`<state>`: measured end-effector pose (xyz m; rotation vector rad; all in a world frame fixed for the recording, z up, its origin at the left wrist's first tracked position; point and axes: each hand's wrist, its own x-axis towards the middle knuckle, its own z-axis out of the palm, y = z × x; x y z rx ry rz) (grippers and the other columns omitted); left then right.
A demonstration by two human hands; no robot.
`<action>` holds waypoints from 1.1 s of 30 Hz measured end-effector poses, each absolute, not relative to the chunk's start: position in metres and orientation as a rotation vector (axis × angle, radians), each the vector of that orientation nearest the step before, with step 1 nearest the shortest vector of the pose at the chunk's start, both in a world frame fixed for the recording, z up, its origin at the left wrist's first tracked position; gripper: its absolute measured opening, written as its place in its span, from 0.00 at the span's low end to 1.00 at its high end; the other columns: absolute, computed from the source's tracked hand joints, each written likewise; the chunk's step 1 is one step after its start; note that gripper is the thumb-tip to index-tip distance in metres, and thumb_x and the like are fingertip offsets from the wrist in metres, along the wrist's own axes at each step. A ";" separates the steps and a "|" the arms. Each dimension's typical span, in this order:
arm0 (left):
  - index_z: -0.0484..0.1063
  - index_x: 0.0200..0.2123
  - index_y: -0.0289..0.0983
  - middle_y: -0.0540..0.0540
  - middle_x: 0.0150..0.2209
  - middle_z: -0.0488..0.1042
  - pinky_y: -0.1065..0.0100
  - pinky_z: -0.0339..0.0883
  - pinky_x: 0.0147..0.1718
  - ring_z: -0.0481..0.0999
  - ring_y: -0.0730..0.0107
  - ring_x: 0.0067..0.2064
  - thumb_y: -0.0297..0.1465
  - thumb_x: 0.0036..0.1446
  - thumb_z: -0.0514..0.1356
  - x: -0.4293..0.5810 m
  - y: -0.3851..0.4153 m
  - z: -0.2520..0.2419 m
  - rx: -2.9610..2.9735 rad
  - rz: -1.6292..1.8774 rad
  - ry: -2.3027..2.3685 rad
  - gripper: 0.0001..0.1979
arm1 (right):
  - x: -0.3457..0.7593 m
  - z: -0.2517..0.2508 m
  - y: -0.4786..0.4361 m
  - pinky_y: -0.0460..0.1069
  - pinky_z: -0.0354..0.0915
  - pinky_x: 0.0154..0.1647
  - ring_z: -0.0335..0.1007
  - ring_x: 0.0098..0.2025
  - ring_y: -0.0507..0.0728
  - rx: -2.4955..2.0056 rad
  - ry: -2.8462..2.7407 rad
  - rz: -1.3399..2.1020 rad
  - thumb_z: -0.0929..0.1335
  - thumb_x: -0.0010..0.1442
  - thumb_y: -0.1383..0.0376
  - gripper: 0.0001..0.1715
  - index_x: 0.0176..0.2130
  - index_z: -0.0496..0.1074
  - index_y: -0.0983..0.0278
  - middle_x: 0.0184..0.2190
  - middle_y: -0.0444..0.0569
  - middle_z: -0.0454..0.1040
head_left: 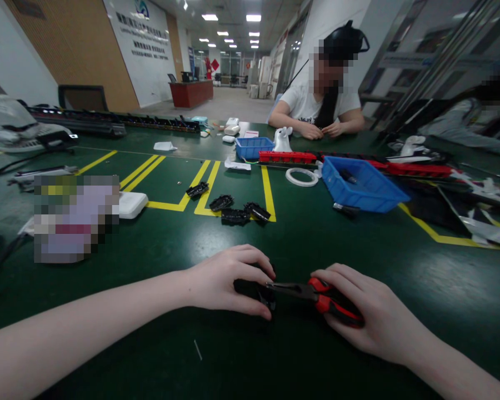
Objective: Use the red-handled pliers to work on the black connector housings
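My left hand curls its thumb and fingers round a small black plastic part, partly hidden by the fingers. In my right hand are long-nose pliers with red and black handles. The pliers point left, and their tips meet the upper side of the black part; whether the jaws grip it I cannot tell. Beyond my hands, several similar black parts lie on the green table.
A blue bin holding dark pieces stands right, with a smaller blue bin farther back. A white tape roll lies between them. Across the table sits a person. A white box is at left; a thin strip lies nearby.
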<state>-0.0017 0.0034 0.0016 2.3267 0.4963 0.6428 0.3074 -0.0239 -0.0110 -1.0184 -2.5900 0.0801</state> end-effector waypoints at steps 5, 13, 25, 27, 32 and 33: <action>0.77 0.41 0.36 0.43 0.49 0.74 0.57 0.67 0.53 0.71 0.59 0.54 0.36 0.53 0.69 -0.003 0.004 0.000 2.222 0.657 0.534 0.14 | 0.307 -0.008 -0.025 0.50 0.73 0.38 0.74 0.41 0.58 -1.021 -2.610 0.107 0.67 0.58 0.60 0.25 0.55 0.65 0.61 0.44 0.53 0.74; 0.76 0.40 0.35 0.42 0.50 0.73 0.57 0.67 0.55 0.71 0.58 0.56 0.36 0.52 0.70 -0.003 0.004 -0.001 2.183 0.632 0.522 0.15 | 0.304 -0.006 -0.025 0.49 0.72 0.37 0.74 0.39 0.57 -0.983 -2.585 0.101 0.67 0.60 0.60 0.24 0.54 0.65 0.62 0.43 0.53 0.74; 0.78 0.42 0.37 0.42 0.50 0.74 0.56 0.65 0.59 0.67 0.56 0.60 0.34 0.52 0.70 -0.004 0.006 -0.004 2.192 0.673 0.482 0.14 | 0.305 -0.009 -0.025 0.51 0.72 0.39 0.74 0.41 0.58 -0.975 -2.596 0.075 0.66 0.60 0.60 0.24 0.55 0.64 0.62 0.44 0.55 0.73; 0.78 0.42 0.38 0.43 0.49 0.74 0.55 0.64 0.59 0.67 0.57 0.60 0.33 0.52 0.70 -0.004 0.006 -0.003 2.184 0.677 0.483 0.14 | 0.305 -0.008 -0.025 0.51 0.72 0.39 0.74 0.42 0.58 -0.974 -2.590 0.070 0.66 0.60 0.60 0.24 0.55 0.64 0.62 0.44 0.55 0.73; 0.78 0.42 0.37 0.42 0.49 0.74 0.55 0.63 0.60 0.67 0.57 0.61 0.33 0.52 0.70 -0.004 0.007 -0.002 2.179 0.684 0.484 0.14 | 0.304 -0.008 -0.024 0.51 0.72 0.39 0.74 0.41 0.58 -0.983 -2.579 0.087 0.67 0.59 0.60 0.24 0.54 0.65 0.62 0.44 0.54 0.74; 0.78 0.42 0.36 0.42 0.49 0.74 0.55 0.63 0.60 0.67 0.57 0.61 0.33 0.52 0.70 -0.004 0.007 -0.002 2.179 0.691 0.478 0.14 | 0.304 -0.008 -0.024 0.51 0.73 0.39 0.75 0.41 0.58 -0.982 -2.576 0.096 0.67 0.59 0.60 0.24 0.54 0.66 0.62 0.44 0.54 0.74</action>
